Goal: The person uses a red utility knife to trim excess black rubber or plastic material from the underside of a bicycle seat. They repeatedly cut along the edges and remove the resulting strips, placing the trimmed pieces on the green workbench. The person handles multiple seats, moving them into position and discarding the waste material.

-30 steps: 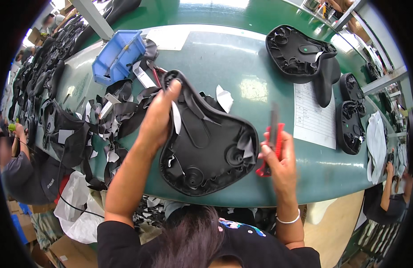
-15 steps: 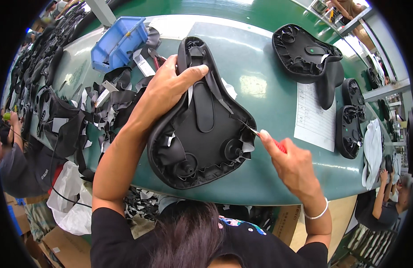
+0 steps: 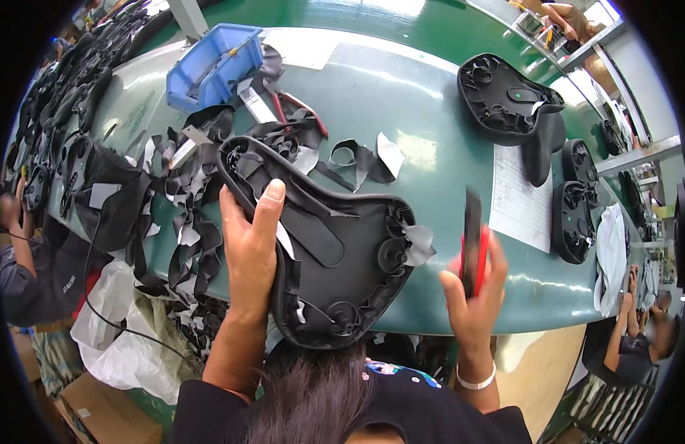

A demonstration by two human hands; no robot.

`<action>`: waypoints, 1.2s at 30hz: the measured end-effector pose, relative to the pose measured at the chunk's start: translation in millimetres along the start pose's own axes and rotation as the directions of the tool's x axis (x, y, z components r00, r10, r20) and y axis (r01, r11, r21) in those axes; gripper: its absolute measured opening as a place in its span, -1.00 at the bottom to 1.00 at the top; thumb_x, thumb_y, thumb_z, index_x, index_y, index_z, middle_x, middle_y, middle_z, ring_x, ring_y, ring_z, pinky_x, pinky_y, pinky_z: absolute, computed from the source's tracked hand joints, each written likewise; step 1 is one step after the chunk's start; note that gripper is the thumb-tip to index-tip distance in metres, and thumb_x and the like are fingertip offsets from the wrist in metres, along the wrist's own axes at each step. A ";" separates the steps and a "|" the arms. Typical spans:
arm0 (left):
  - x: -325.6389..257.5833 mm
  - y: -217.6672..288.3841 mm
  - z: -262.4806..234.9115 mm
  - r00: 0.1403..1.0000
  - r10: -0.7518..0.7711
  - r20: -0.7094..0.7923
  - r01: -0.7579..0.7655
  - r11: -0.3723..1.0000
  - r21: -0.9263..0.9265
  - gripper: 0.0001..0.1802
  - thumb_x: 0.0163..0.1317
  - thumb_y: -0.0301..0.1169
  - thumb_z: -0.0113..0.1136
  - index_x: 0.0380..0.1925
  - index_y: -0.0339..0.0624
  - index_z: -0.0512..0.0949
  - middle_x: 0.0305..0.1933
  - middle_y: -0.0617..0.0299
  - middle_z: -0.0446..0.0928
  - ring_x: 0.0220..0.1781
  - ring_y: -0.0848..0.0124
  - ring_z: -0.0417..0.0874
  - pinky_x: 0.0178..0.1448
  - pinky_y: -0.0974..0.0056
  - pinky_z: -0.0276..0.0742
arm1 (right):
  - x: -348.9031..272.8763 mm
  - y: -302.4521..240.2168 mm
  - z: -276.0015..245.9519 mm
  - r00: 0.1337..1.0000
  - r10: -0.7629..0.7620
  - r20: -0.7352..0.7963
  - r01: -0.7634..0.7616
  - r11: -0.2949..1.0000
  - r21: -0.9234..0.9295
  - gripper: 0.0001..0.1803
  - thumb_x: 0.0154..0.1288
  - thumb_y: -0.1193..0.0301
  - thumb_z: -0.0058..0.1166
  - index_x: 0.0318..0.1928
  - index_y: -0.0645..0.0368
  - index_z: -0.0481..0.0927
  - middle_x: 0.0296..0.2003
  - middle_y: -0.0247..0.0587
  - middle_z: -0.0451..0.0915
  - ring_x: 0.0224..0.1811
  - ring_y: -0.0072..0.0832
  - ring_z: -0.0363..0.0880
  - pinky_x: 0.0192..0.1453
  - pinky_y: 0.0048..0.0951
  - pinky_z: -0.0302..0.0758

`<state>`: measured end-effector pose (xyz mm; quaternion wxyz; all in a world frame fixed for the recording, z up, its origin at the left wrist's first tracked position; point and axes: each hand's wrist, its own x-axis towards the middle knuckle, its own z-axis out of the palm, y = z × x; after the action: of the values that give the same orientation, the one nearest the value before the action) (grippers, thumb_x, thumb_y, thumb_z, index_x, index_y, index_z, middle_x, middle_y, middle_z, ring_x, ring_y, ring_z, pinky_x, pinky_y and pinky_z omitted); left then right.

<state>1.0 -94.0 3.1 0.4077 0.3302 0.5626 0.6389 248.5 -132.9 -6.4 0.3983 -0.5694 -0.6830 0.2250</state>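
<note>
A black saddle (image 3: 324, 270) rests underside up over the surface's (image 3: 431, 303) near edge, gripped by the left hand's (image 3: 250, 255) fingers; the right hand's (image 3: 475, 307) fingers clasp one red-and-black cutter (image 3: 472, 240). Farther lie one ruled sheet (image 3: 516, 196), its writing too small to read, and one blue bin (image 3: 222, 83).

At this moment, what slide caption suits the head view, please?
Left hand grips a black saddle; right hand holds a red-handled knife beside it.

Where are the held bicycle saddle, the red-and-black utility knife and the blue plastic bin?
Held bicycle saddle (image 3: 338, 269): head view, bare middle of its underside.
Red-and-black utility knife (image 3: 472, 248): head view, its dark body.
Blue plastic bin (image 3: 222, 78): head view, its side wall.
</note>
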 end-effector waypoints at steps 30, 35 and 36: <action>58.8 -5.0 40.1 0.926 0.058 0.374 0.064 0.950 -0.305 -0.74 0.26 -0.31 0.07 -0.47 -0.30 0.50 -0.59 0.16 0.49 -0.50 0.39 0.43 -0.43 0.36 0.30 | 1.0 -12.1 -13.0 0.912 -0.026 0.410 0.245 0.835 -0.493 -0.31 0.18 0.51 0.10 0.35 -0.08 0.31 -0.60 -0.19 0.45 -0.70 -0.22 0.42 -0.60 -0.21 0.32; 38.6 16.3 48.1 0.762 0.345 0.547 -0.508 0.843 0.176 -0.84 0.22 -0.34 0.18 -0.33 -0.19 0.47 -0.43 0.30 0.51 -0.48 0.53 0.41 -0.46 0.45 0.27 | 36.9 -20.2 -3.7 0.934 0.000 0.358 0.209 0.812 -0.545 -0.40 0.21 0.50 0.07 0.30 -0.07 0.39 -0.42 -0.10 0.63 -0.62 -0.19 0.48 -0.53 -0.29 0.36; 49.2 6.8 46.6 0.668 0.432 0.606 -0.676 0.692 0.253 -0.85 0.13 -0.39 0.21 -0.35 -0.20 0.49 -0.42 0.27 0.49 -0.46 0.44 0.43 -0.41 0.35 0.34 | 46.9 -17.7 -3.2 0.930 -0.033 0.367 0.239 0.813 -0.531 -0.42 0.21 0.50 0.07 0.28 -0.07 0.42 -0.42 -0.11 0.63 -0.62 -0.20 0.48 -0.53 -0.30 0.36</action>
<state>18.8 -29.4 14.9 0.2275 0.7297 0.4376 0.4736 238.8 -92.9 22.5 0.1020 -0.5629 -0.8165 0.0775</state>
